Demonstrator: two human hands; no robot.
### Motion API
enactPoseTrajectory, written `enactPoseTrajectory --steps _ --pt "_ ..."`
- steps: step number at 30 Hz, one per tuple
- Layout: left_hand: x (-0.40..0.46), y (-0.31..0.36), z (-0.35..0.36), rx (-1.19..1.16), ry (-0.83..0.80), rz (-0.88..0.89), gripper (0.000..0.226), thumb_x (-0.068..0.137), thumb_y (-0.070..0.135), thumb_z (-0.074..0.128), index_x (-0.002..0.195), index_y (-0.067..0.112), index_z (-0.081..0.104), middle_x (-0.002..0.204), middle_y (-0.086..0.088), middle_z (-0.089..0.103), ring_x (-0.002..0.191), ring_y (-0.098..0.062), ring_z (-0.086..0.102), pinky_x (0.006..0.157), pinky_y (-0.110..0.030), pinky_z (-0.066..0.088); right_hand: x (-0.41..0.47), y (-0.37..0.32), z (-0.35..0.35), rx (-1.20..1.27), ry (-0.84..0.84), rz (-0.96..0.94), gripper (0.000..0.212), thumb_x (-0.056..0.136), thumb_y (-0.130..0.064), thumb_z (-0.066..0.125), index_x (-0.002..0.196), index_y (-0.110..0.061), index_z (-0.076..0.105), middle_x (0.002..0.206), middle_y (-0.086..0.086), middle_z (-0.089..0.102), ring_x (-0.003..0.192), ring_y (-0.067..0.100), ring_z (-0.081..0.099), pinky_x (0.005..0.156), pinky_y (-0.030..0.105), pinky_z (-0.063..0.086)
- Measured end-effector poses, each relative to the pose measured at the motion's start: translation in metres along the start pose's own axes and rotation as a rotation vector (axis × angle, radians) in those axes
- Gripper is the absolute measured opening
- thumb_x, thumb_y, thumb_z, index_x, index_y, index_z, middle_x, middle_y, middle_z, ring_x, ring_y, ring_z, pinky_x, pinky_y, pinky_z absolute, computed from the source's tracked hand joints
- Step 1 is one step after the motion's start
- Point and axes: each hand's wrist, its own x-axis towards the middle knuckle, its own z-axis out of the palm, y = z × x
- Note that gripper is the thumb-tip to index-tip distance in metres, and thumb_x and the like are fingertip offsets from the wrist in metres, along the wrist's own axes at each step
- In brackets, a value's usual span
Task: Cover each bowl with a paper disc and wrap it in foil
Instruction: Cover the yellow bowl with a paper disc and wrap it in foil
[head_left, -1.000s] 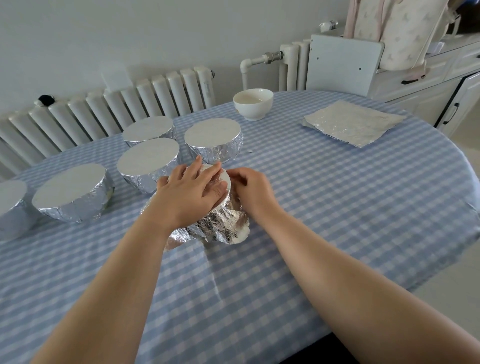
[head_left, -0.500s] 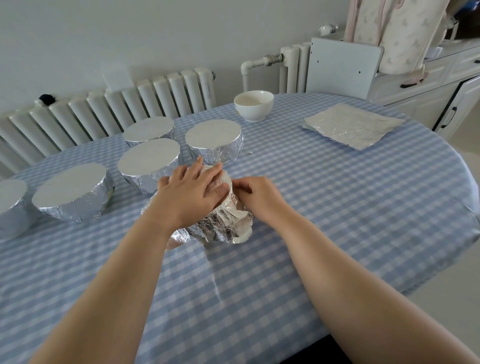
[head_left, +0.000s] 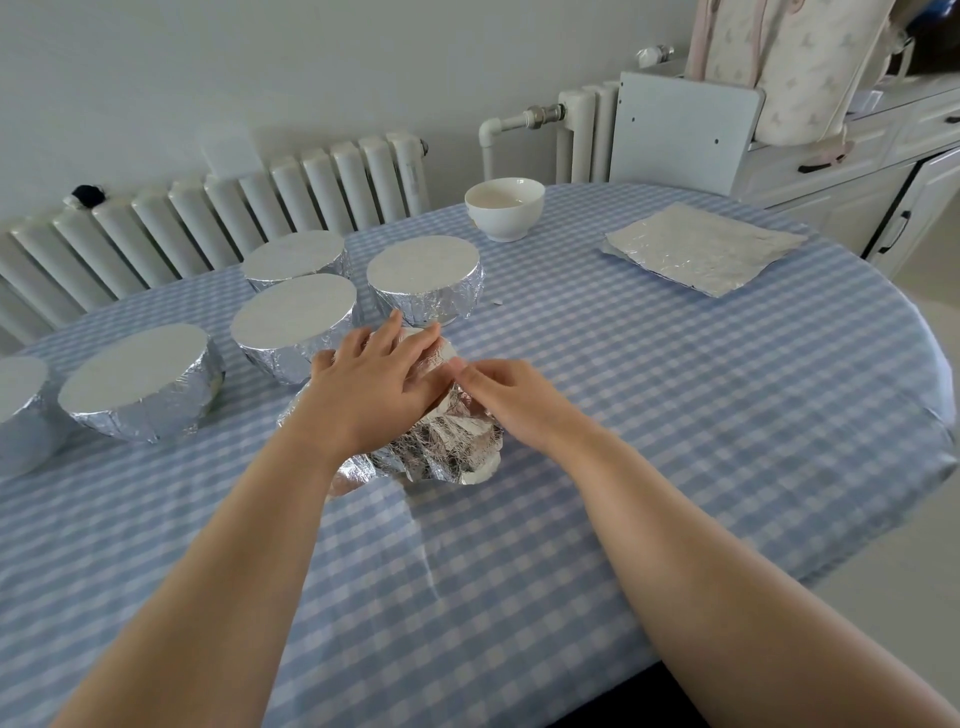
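Wrapping a bowl (head_left: 441, 441) in foil on the surface (head_left: 675, 389).
Left hand (head_left: 374, 389) lies flat on its paper top, fingers straight. Right hand (head_left: 498, 389) pinches the foil (head_left: 447, 452) beside it.

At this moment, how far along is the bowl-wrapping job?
Done: five foil-wrapped, paper-topped bowls stand in a group at left. In hand: the left hand presses flat on the paper disc of a sixth, half-wrapped bowl, while the right hand pinches its crinkled foil up at the rim. Left: one uncovered white ceramic bowl and a flat stack of silver foil sheets.
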Motion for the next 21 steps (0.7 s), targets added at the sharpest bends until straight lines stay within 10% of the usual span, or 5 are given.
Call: enactPoseTrajectory --steps 16,21 --pt "-0.001 -0.001 -0.003 -0.019 -0.039 0.007 0.056 0.100 0.058 0.015 0.155 0.046 0.010 0.166 0.007 -0.004 0.152 -0.015 -0.006 0.120 -0.052 0.004 -0.001 0.002 0.009 0.056 0.015 -0.071 0.034 0.092 -0.052 0.061 0.088 -0.020 0.071 0.077 -0.004 0.074 0.073 0.007 0.069 0.069 0.031 0.054" --pt "-0.006 -0.024 -0.006 -0.087 -0.019 0.094 0.100 0.071 0.090 0.009 0.156 0.037 0.018 0.166 0.005 0.004 0.151 -0.008 0.000 0.120 -0.048 0.012 0.004 0.006 0.006 0.074 -0.010 -0.062 0.036 0.092 -0.051 0.060 0.101 -0.019 0.071 0.085 -0.009 0.075 0.083 0.004 0.071 0.082 0.028 0.055"
